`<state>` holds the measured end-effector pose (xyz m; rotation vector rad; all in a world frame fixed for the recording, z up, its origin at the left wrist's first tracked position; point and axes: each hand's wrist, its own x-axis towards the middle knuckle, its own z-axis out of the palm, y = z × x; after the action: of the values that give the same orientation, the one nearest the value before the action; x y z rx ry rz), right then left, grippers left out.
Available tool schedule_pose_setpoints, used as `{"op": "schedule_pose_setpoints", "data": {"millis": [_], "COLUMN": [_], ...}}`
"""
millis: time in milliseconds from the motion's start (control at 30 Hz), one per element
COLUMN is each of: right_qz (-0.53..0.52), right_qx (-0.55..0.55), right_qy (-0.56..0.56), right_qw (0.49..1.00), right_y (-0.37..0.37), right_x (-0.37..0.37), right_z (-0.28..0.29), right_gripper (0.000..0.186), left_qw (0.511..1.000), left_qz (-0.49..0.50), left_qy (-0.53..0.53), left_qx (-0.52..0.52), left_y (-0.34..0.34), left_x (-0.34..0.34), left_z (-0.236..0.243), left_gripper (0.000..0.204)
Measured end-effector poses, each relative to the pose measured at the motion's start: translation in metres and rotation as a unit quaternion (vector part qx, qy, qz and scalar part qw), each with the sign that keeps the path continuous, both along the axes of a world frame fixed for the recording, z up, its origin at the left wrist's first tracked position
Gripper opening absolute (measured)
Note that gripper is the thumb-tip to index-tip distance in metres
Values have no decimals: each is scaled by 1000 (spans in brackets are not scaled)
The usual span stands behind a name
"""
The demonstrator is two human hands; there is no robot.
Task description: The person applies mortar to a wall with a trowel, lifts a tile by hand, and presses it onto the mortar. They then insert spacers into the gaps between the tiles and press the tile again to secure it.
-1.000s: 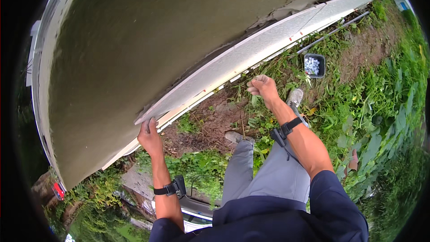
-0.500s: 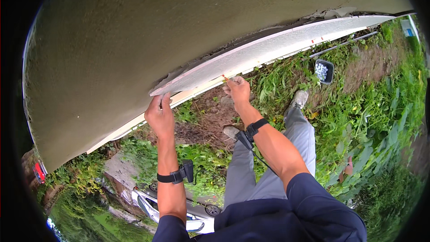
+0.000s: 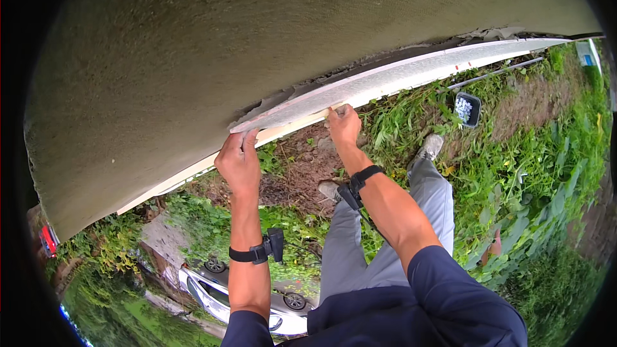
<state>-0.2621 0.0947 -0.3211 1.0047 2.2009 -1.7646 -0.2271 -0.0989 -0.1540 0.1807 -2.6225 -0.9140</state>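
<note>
A long, narrow grey tile (image 3: 360, 78) stands on edge along the foot of a mortar-coated wall (image 3: 167, 45). Under it runs a pale, cream-white strip (image 3: 173, 178). My left hand (image 3: 239, 162) pinches the tile's near left end, thumb and fingers closed around its corner. Farther right, my right hand (image 3: 345, 127) is closed against the tile's lower edge, where it meets the strip. Its fingertips hide whatever lies between them. Two small orange-red pieces (image 3: 463, 65) sit at the tile's lower edge farther along.
A dark tub (image 3: 468, 110) with small white pieces stands on the weedy ground, right of my feet. Behind it a grey pole (image 3: 495, 72) lies along the wall's foot. Broken mortar (image 3: 495, 33) edges the tile's top. Cars (image 3: 218, 292) are parked at lower left.
The orange piece at my right fingertips is now out of sight, and those fingers have come up against the tile's lower edge. My left hand keeps its pinch; the view has shifted slightly.
</note>
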Motion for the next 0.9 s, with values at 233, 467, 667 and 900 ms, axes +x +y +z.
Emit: {"op": "schedule_pose_setpoints", "data": {"millis": [233,467,667,900], "right_qz": [15,13,12,14], "right_qx": [72,65,94,96], "right_qy": [32,20,21,10], "right_qw": [997,998,995,995], "right_y": [4,4,1,1], "right_x": [-6,-7,-4,-5], "right_z": [-1,3,9,12], "right_gripper": [27,23,22,22], "left_qw": [999,999,999,999], "left_qz": [10,7,12,9], "left_qy": [15,10,-5,-18], "left_qx": [48,43,46,43], "left_y": [7,6,7,7], "left_x": [-3,-3,-1,-1], "left_z": [-3,-4,0,3], "left_gripper": [12,13,16,16]}}
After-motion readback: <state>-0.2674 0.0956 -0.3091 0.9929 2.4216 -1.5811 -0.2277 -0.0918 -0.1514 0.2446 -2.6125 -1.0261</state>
